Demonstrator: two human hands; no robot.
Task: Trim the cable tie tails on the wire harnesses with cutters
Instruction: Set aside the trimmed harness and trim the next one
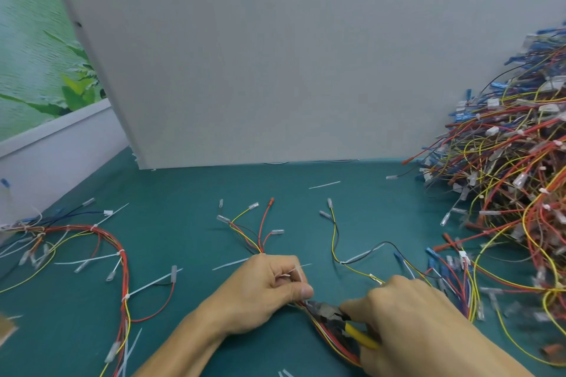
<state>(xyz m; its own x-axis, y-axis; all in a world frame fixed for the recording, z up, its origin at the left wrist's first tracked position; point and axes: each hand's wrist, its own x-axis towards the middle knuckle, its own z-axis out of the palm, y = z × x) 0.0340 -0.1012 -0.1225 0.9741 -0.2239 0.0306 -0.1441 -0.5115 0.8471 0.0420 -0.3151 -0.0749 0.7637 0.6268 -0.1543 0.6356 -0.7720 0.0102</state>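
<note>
The wire harness (258, 246) being worked on lies near the front middle of the green mat (183, 193), its red, yellow and black wires fanning out beyond the left hand (263, 291) to clear-sleeved terminals, while the bundled part runs back under both hands toward the near edge. The left hand grips the bundle with fingers curled round it, and a thin white cable tie tail (298, 272) sticks up from between its fingertips. The right hand (407, 321) is wrapped round the yellow handles of the cutters (333, 315), whose dark head points left and lies against the bundle just beside the left thumb – whether the blades are apart cannot be told. To the left lies a second harness (124, 272) in a long curve, with several long white tie tails jutting from it. A high tangled pile of harnesses (505, 168) fills the right side. A loose white tail piece (324, 184) lies farther back on the mat, near the foot of an upright grey board (275, 55)
</note>
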